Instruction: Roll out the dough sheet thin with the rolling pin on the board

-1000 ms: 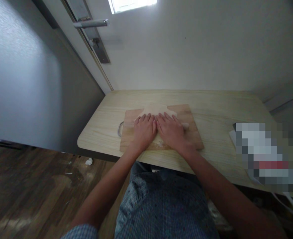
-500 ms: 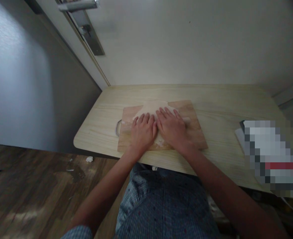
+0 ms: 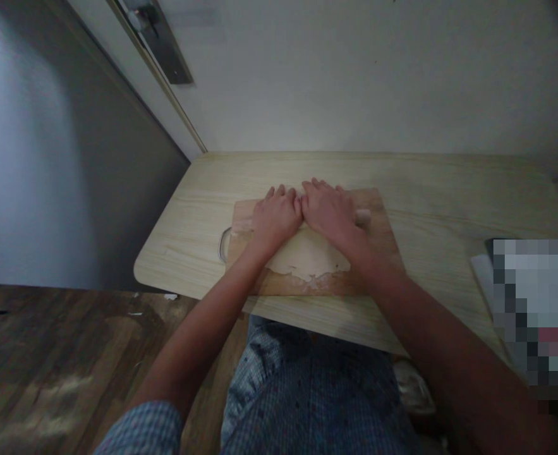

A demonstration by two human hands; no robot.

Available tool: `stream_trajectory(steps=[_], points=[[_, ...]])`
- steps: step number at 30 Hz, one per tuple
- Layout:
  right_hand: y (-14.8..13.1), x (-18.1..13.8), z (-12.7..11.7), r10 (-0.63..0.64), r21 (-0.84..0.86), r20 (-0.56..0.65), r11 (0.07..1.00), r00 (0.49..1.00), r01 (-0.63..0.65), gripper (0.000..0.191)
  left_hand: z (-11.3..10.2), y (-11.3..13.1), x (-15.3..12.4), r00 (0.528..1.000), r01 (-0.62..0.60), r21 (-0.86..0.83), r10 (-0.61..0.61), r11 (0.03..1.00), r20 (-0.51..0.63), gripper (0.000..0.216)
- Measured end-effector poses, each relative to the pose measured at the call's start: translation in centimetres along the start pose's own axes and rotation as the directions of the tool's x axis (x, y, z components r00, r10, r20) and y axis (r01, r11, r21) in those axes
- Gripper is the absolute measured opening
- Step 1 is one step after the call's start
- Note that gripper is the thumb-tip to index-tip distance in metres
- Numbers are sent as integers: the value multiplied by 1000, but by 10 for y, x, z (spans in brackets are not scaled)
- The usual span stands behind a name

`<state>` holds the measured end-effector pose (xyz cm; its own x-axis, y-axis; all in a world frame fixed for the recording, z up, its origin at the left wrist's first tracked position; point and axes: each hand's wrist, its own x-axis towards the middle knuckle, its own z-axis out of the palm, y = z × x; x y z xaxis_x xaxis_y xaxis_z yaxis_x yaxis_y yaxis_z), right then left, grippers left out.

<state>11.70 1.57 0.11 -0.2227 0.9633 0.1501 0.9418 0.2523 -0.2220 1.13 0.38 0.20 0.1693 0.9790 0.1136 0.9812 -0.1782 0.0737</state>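
Reaching farther forward than a moment ago, left hand (image 3: 277,215) and right hand (image 3: 328,208) lie side by side over the rolling pin (image 3: 363,217), grip unclear, uncovering dough (image 3: 307,254) on the cutting board (image 3: 387,237), seemingly working its far part.

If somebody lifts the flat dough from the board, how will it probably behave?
The dough likely sags, being spread in a thin, flat sheet. Its ragged near edge may tear first. Whitish smears on the cutting board beside that edge suggest it might cling a little.
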Motion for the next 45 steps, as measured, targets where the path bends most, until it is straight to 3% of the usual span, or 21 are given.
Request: stream_trajectory(steps=[10,15,23,33,38,45], points=[[-1,-1,-3,-21,-63,36,998,999,23,37,2,-1,1,999,12,-7,-12,1000,-36,36],[-3,-15,-3,-28,-82,39,996,999,31,39,-1,3,-17,999,1,23,0,1000,-33,38],[-7,-44,-4,-79,-132,-28,988,996,75,44,0,8,-44,990,-65,20,67,998,-122,42],[-12,-87,-6,-104,-123,-77,988,992,94,42,3,12,-80,976,-125,6,124,992,-180,33],[-9,-84,-4,-127,-104,-90,988,988,117,44,6,12,-77,975,-125,20,127,992,-181,39],[-4,-57,0,-96,-63,-41,994,994,94,46,8,9,-51,987,-83,17,85,996,-134,43]])
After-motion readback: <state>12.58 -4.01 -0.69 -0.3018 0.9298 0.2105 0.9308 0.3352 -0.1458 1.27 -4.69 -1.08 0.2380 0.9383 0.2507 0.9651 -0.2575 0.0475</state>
